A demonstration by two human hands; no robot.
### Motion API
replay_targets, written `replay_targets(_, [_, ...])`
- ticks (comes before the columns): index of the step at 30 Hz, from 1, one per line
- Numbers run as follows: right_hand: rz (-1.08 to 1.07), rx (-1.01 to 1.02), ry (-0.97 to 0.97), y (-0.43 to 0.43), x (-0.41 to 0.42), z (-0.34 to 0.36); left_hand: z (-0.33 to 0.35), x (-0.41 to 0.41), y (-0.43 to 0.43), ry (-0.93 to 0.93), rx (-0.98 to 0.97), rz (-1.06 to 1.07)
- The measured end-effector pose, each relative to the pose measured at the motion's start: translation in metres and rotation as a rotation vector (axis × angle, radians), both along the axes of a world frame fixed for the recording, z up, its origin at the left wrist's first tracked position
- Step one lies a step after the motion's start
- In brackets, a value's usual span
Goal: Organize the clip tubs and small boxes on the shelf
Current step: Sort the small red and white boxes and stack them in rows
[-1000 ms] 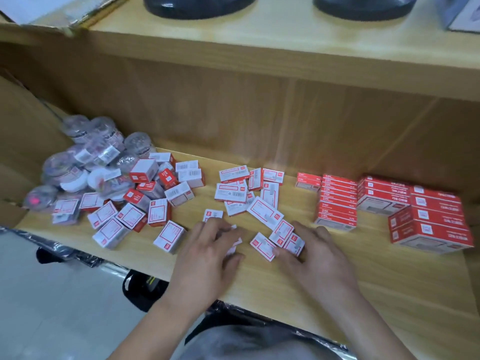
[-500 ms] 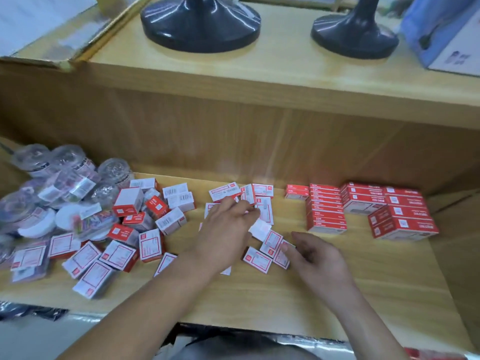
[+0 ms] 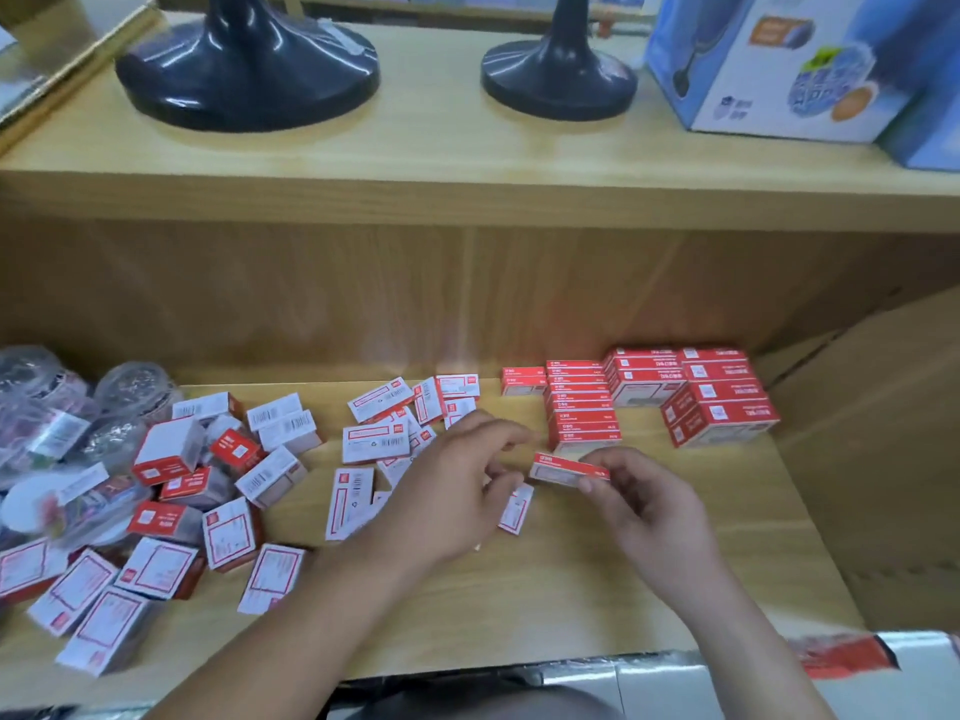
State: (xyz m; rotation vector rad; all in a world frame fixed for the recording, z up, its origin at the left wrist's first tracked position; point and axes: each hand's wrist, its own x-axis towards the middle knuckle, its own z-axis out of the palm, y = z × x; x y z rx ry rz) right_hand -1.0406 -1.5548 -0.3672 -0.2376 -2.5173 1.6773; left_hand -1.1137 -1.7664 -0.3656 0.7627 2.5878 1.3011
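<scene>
The right hand (image 3: 649,511) pinches a slim red-and-white cardboard box (image 3: 569,469) between thumb and fingertips. The box's long side is level, and it seems to be raised off the light wooden shelf board (image 3: 571,579). The left hand (image 3: 457,491) hovers just left of that box with its fingers loosely bent and spread, gripping nothing that shows. One flat box lies partly under its fingertips.

A bare strip of board runs between both wrists and the shelf's front edge. It widens to the right of the right hand as far as the brown side wall (image 3: 872,459). Beyond the right hand there is little room, because a neat stack of slim red boxes (image 3: 582,407) stands close behind the held box. The upper shelf board (image 3: 467,194) closes the space above both hands.

The stack is seven or eight boxes high; blur prevents a firmer count. One single slim red box (image 3: 522,380) stands at its left side. Right of the stack is a block of larger red cartons (image 3: 717,397), showing about six.

About ten loose flat white-and-red boxes (image 3: 376,441) lie beyond and under the left hand. Further left of that hand is a heap of chunkier red-and-white boxes (image 3: 171,449), more than a dozen. At the far left are clear round plastic clip tubs (image 3: 135,389), at least three, blurred.

On the upper shelf stand two glossy dark round bases (image 3: 249,75) and a blue-and-white carton (image 3: 779,59).
</scene>
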Motion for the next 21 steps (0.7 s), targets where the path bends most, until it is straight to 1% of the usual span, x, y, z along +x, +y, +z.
replay_targets(2, [-0.039,0.057,-0.026,0.02,0.0,-0.006,-0.008,0.002,-0.006,0.1,-0.232,0.08])
replay_targets(4, [-0.062,0.112,-0.051,0.031,-0.002,-0.016,-0.013,0.011,-0.009,0.158,-0.336,0.128])
replay_targets(10, [-0.303,0.059,-0.101,0.025,-0.013,-0.039,-0.032,0.029,-0.003,0.136,-0.351,0.194])
replay_targets(15, [-0.281,0.233,-0.114,0.025,-0.02,-0.053,-0.031,0.027,-0.003,0.063,-0.361,0.222])
replay_targets(21, [-0.309,0.354,-0.087,0.024,-0.019,-0.055,-0.033,0.027,-0.011,0.068,-0.325,0.223])
